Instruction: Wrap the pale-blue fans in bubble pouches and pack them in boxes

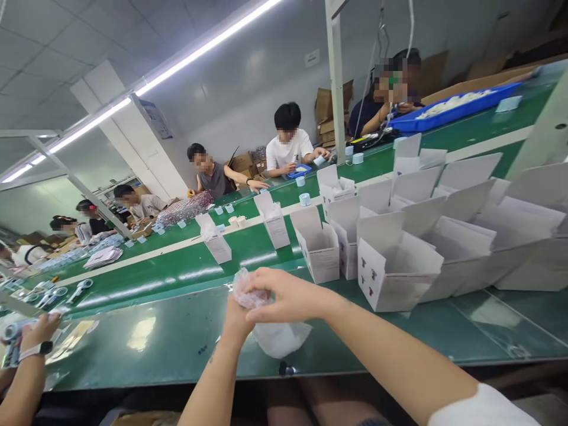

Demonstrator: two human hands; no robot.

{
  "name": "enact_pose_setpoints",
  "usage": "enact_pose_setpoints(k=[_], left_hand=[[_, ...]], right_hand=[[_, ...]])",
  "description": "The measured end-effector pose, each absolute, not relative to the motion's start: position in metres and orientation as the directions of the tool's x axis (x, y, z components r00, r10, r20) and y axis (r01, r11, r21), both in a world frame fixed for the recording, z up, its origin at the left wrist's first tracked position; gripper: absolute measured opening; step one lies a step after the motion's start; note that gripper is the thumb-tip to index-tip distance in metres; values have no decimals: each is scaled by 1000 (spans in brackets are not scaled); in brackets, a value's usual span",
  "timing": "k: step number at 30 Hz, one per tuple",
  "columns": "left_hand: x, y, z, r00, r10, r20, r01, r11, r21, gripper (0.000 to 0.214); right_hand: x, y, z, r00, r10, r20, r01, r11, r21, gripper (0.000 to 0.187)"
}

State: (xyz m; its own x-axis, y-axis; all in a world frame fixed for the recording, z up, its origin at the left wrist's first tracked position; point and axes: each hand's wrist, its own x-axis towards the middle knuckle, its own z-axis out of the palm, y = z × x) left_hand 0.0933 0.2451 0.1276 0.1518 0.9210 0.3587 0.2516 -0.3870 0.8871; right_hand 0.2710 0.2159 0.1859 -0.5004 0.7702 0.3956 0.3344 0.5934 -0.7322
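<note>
Both my hands meet over the near edge of the green belt [177, 337]. My left hand [237, 316] is closed around a clear bubble-wrap bag [275, 337] that hangs below it with something white inside. My right hand [284, 296] pinches the crumpled top of that bag [246, 293] from above. Just to the right stands an open white carton [394, 269], flaps up, nearest of a row of the same cartons.
More open white cartons [317, 242] crowd the belt to the right and centre. Small pale blue cups [304, 199] dot the far lane. Several people sit along the far side. A co-worker's hand with a watch [38, 337] works at my left. A blue tray [452, 106] sits far right.
</note>
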Motion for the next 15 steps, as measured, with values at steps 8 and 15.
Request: enact_pose_setpoints(k=[8,15], left_hand=[[71,269,176,-316,947,60,-231,-138,963,37],[58,274,197,-369,927,-60,-405,-103,908,25]], right_hand=[[367,234,169,107,911,398,990,-58,-132,30],[352,240,180,-59,940,336,998,66,-10,13]])
